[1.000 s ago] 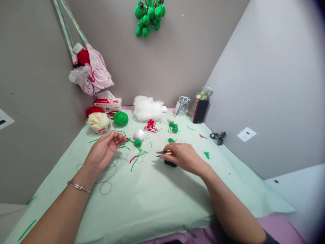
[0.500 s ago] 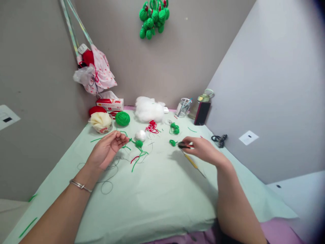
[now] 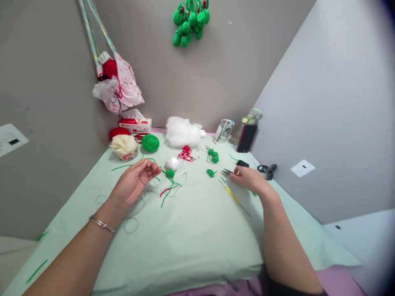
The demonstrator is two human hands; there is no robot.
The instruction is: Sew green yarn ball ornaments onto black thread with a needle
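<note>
The cloth-covered bench (image 3: 185,246) carries white stuffing (image 3: 183,132) along its back. The left hand (image 3: 138,179) curls its fingers at left; the right hand's (image 3: 251,179) grip grasps scissors (image 3: 227,172), blades pointing left. A yellow-handled hook (image 3: 232,195) lies beside it. Between the hands sits a white ball (image 3: 172,163), a small green piece (image 3: 170,174) just before it. From that piece, a green strand (image 3: 163,171) reaches the left grip, which pinches it.

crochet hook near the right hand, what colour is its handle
The handle is yellow, clearest in the head view.
</note>
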